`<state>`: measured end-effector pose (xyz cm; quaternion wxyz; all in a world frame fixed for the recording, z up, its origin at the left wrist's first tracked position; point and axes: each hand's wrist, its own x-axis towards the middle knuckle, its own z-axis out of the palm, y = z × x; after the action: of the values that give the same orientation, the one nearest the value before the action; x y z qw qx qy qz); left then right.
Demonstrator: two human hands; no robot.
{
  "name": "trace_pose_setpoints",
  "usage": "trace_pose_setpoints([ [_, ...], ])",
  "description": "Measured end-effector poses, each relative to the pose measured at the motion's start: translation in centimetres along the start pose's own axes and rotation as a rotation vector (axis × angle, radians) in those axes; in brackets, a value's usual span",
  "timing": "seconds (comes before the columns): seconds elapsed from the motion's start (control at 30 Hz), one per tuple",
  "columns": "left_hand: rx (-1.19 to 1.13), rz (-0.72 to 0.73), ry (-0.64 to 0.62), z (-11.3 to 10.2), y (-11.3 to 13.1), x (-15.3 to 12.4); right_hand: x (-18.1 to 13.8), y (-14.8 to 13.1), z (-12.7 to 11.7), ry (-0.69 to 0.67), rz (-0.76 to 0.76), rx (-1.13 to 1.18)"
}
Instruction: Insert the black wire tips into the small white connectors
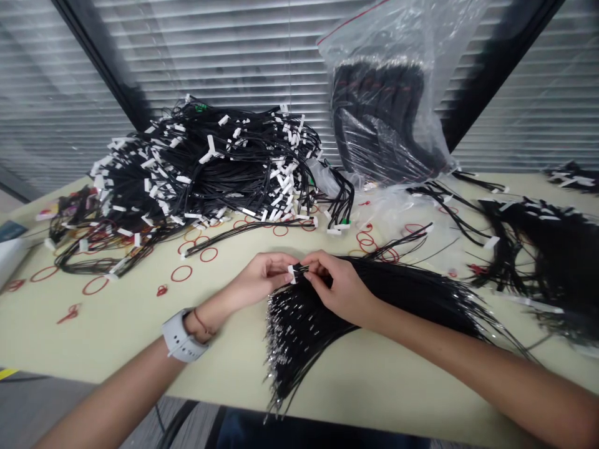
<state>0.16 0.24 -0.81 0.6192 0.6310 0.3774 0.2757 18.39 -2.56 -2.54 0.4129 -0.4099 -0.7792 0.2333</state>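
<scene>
Just above the loose wire bundle [327,312]: left hand [262,277] and right hand [339,284] both pinch the white connector [294,272], wires trailing right along the bench [93,324].

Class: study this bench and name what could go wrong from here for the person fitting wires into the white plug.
The left hand and right hand pinch a small white plug that could slip. The loose wires overhang the table edge and may slide off. Red rubber bands nearby could snag.
</scene>
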Motion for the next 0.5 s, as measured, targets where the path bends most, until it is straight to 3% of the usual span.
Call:
trace_pose_setpoints([
  [0.5,-0.082,-0.112,0.048,0.15,0.43,-0.11,-0.11,0.00,-0.08,-0.017,0.016,0.006],
])
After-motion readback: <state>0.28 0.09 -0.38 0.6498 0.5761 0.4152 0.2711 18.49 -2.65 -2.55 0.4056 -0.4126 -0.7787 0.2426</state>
